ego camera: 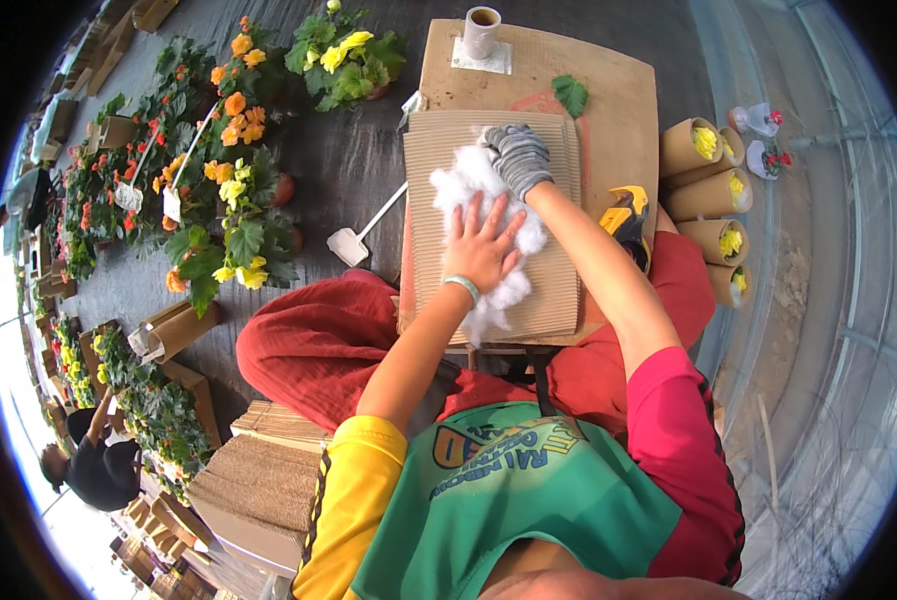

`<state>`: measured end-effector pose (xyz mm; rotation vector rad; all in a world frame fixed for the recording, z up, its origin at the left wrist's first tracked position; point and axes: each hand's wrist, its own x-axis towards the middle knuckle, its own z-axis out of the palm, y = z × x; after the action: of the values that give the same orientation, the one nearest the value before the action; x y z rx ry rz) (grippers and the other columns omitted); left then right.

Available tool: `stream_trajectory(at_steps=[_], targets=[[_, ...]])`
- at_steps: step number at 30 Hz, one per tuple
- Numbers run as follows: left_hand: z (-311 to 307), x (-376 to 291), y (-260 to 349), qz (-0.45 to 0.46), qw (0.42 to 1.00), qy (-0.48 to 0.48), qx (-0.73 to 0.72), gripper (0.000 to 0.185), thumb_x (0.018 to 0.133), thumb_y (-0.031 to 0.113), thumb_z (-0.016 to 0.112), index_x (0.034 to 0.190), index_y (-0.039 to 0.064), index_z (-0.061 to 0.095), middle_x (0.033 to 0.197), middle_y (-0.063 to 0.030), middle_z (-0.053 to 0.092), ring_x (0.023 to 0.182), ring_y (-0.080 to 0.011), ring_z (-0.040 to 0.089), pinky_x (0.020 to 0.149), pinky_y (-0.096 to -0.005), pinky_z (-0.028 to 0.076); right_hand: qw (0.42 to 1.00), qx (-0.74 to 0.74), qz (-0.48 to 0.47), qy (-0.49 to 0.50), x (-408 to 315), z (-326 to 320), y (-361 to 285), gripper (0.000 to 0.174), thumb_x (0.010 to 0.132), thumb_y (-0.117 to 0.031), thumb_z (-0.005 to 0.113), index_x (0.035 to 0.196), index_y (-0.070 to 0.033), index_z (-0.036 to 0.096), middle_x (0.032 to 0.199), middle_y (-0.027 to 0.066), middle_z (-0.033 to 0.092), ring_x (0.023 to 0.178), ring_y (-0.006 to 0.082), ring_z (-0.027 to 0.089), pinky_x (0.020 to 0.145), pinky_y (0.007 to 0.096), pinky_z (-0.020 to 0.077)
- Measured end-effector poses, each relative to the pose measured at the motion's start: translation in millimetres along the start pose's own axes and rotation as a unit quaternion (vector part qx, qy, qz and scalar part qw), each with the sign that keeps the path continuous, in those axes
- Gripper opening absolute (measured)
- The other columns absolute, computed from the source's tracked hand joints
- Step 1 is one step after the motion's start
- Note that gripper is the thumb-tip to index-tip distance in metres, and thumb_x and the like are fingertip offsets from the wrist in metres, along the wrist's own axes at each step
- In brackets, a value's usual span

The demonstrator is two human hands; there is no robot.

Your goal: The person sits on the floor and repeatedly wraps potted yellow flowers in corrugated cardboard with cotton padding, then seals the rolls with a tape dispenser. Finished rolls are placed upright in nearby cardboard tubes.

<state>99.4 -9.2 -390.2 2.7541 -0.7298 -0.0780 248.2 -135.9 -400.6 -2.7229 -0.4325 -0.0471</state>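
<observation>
A loose heap of white fibre stuffing (469, 172) lies on a stack of corrugated cardboard sheets (427, 225). My left hand (484, 244), bare and with a pale bracelet at the wrist, rests flat on the heap with its fingers spread. In a grey knitted glove, my right hand (520, 156) has its fingers curled at the heap's upper right edge, where a bit of white fibre shows by the fingertips. The sheets rest on a larger cardboard piece (621, 105) before me.
A tape roll (481, 34) and a green leaf (571, 96) are on the board's far part. A yellow-and-black tape dispenser (628, 217) stands at right, near cardboard-wrapped yellow flowers (692, 191). Potted begonias (246, 232) fill the left; a person (96, 457) is beyond. Folded cardboard (257, 487) lies lower left.
</observation>
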Motion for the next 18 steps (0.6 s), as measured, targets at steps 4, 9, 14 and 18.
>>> stream_trajectory(at_steps=[4,9,14,18], targets=[[2.2,1.3,-0.4,-0.001,1.0,0.001,0.008,0.057,0.087,0.047,0.047,0.14,0.028,0.037,0.152,-0.0082,0.023,0.137,-0.0392,0.02,0.108,-0.0595,0.016,0.971,-0.083,-0.222,0.012,11.4,-19.8,37.4,0.021,0.082,-0.025,0.051,0.094,-0.014,0.065,0.097,0.0098,0.066,0.088,0.0279,0.064,0.079,0.0451,0.0483],[-8.3,-1.3,-7.1,0.011,0.976,0.124,-0.176,0.055,0.087,0.042,0.049,0.139,0.025,0.04,0.145,-0.0099,0.031,0.134,-0.036,0.026,0.109,-0.0567,0.017,0.952,0.15,0.24,0.117,22.3,-77.8,60.8,0.026,0.091,-0.03,0.049,0.1,-0.012,0.064,0.103,0.0105,0.064,0.091,0.0247,0.061,0.083,0.0364,0.0463],[-29.6,-24.8,-40.7,0.048,0.951,0.26,-0.157,0.053,0.084,0.036,0.056,0.133,0.017,0.047,0.136,-0.0125,0.04,0.125,-0.032,0.036,0.107,-0.0522,0.019,0.978,0.06,-0.007,0.2,-18.7,-53.8,-19.8,0.026,0.091,-0.022,0.05,0.109,-0.008,0.062,0.107,0.01,0.063,0.103,0.0265,0.058,0.092,0.0355,0.0432],[0.8,-39.8,-112.8,-0.362,0.818,0.395,-0.212,0.054,0.084,0.028,0.055,0.129,0.0,0.041,0.128,-0.019,0.045,0.122,-0.0351,0.038,0.104,-0.0454,0.024,0.953,0.049,-0.296,0.029,-44.9,-10.3,-76.8,0.039,0.086,-0.018,0.052,0.123,-0.005,0.053,0.125,0.0126,0.055,0.12,0.0289,0.049,0.105,0.0406,0.0337]])
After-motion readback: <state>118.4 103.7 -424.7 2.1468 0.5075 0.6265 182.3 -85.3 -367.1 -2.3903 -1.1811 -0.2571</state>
